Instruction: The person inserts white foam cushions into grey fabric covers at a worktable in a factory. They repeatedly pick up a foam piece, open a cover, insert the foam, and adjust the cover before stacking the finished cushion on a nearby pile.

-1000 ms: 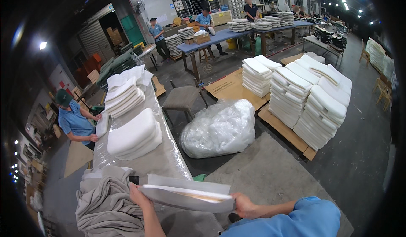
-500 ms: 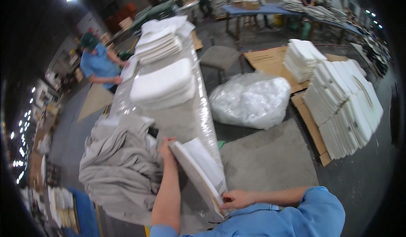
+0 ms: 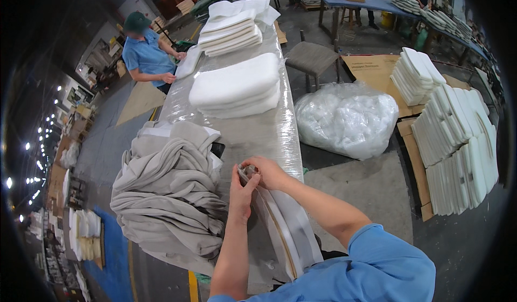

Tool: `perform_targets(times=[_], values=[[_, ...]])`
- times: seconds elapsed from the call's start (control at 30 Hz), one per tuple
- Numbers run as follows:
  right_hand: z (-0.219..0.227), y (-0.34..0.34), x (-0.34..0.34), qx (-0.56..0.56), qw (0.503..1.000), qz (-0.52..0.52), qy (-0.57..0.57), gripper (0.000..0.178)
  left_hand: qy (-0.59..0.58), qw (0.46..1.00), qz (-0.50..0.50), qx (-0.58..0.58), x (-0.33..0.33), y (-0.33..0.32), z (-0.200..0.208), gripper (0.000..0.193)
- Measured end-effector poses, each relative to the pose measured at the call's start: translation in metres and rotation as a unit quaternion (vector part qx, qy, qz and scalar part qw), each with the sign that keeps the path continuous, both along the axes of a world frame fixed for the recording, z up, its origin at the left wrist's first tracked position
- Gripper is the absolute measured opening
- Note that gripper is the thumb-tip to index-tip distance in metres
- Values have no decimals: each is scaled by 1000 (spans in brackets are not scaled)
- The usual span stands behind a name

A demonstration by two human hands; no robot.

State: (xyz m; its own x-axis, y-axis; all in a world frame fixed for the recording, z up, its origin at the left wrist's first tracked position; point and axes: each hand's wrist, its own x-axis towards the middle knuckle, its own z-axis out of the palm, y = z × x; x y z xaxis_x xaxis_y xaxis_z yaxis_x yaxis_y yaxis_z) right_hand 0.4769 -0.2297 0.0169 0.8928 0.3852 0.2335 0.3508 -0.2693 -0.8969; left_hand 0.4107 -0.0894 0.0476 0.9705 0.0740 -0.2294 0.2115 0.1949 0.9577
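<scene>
My left hand (image 3: 240, 193) and right hand (image 3: 267, 172) pinch the cushion cover (image 3: 285, 232) corner — apparently its zipper end — beside the grey fabric pile (image 3: 167, 194).

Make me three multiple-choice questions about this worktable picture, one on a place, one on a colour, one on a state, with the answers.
1. Where does the heap of grey fabric lie relative to the hands?
A. to their left
B. to their right
C. on the floor

2. What colour is the co-worker's shirt?
A. red
B. blue
C. white

3. What are the left hand and right hand doing?
A. resting apart
B. both gripping the top corner of the flat white cushion cover
C. lifting the clear bag

Answers: 1 A, the heap sits on the table left of them; 2 B, blue under a green cap; 3 B, the fingers meet at its corner.
</scene>
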Motion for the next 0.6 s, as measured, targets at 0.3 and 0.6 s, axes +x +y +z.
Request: perform_targets(times=[0.3,0.6], values=[[-13,40,2,60,997,-24,43,14,8,998,59,-17,-4,42,-25,63],[-14,54,98,170,925,21,339,53,8,981,67,-182,42,57,-77,81]])
